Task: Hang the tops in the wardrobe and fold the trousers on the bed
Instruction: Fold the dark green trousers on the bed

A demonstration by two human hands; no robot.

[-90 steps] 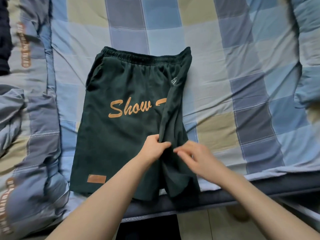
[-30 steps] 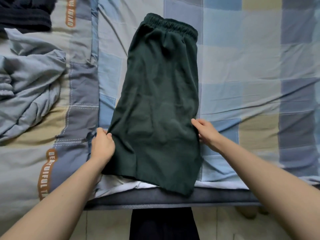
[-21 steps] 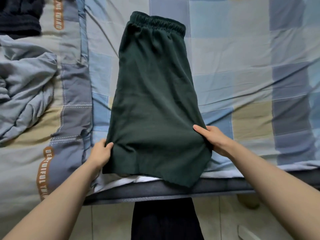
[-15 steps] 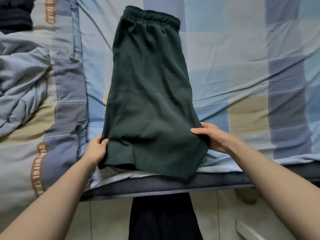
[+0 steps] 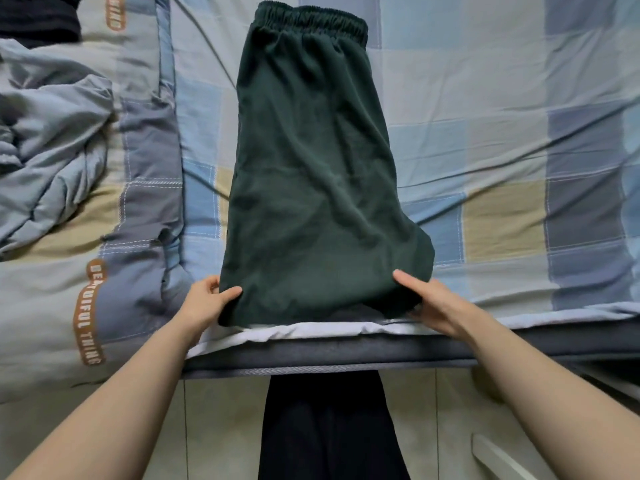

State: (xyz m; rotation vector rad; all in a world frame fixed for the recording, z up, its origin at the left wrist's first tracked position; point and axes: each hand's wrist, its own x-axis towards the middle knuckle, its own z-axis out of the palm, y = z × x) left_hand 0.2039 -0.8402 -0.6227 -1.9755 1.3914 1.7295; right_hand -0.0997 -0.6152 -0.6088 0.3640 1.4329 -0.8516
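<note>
— While the bed is bearing the dark green shorts lengthways, why are both hands sitting at the hem?

— They look to be readying a fold toward the waistband. The left hand is pinching the hem corner, thumb on top; the right hand is curling its fingers under the other corner, thumb above.

— Is room opening anywhere?

— Beyond the fingertips, sheet is lying bare; behind the knuckles, the mattress edge is running close.
</note>
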